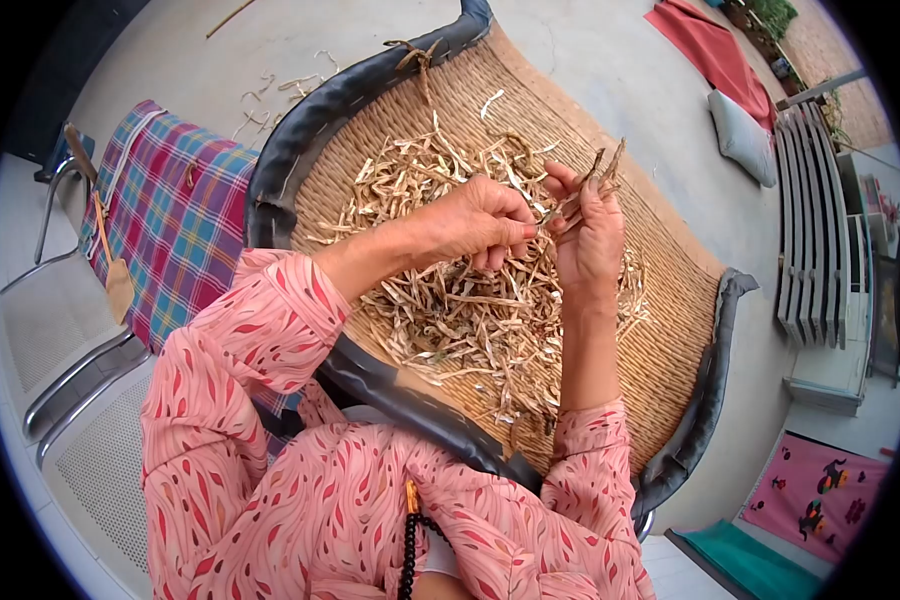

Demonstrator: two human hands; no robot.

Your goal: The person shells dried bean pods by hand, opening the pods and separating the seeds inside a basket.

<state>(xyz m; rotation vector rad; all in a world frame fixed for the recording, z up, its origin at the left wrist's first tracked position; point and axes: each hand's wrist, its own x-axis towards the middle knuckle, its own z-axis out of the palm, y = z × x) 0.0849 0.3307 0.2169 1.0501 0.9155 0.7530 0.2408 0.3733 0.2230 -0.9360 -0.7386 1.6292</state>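
Several long, dried brown bean pods (610, 165) stick up from my right hand (588, 225), which is closed around them with the thumb on top. My left hand (485, 222) is pinched, its fingertips meeting a pod's end close to the right fingers. Just what lies between the left fingertips is partly hidden. Below both hands, a heap of dry, split pod husks (470, 310) covers the middle of a woven tray (670, 330) with a black padded rim.
To the left, a plaid cloth (175, 220) hangs near perforated metal chairs (100, 470). A few husks (270, 105) lie on the floor beyond the tray. Toward the right are a grey pillow (743, 138), a red cloth (715, 55) and a slatted grey rack (810, 215).
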